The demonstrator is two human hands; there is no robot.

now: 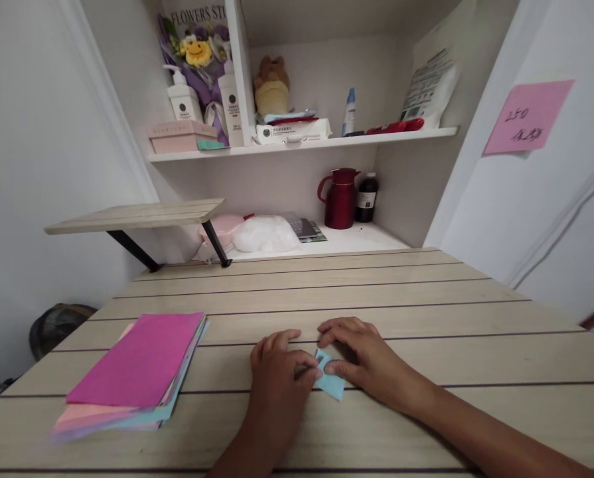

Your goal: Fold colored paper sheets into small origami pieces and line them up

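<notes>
1. Left hand (279,375): thumb and index finger drawn together at the left edge of the light-blue paper (332,386); probably a pinch, though the fingertips hide the contact. Remaining fingers loosely bent over the table (401,425).
2. Right hand (366,355): thumb and fingers spread apart, thumb resting on the paper's upper face, fingers arched past its top edge. Undersides of the fingers hidden.
3. Light-blue paper: small, between the hands on the table. Upper part shadowed and partly covered by digits; number of layers not readable.
4. Both forearms cut off by the bottom of the view.
5. Paper stack (137,358): left of the hands, well apart from them. Magenta sheet on top; peach, blue and lilac edges show below, the near corner blurred. Most sheets covered.
6. Raised wooden shelf (142,216): behind the stack, on black brackets, partly hiding a pink item (224,229) beside a white bundle (265,234).
7. Red jug (340,199): back of the cabinet, overlapping the dark bottle (366,199) to its right.
8. Upper left: bouquet wrap (192,14), lettering cut off by the divider after "FLOWERS STU".
9. Pink note (528,119): right wall; "250" legible, lower line unclear.
</notes>
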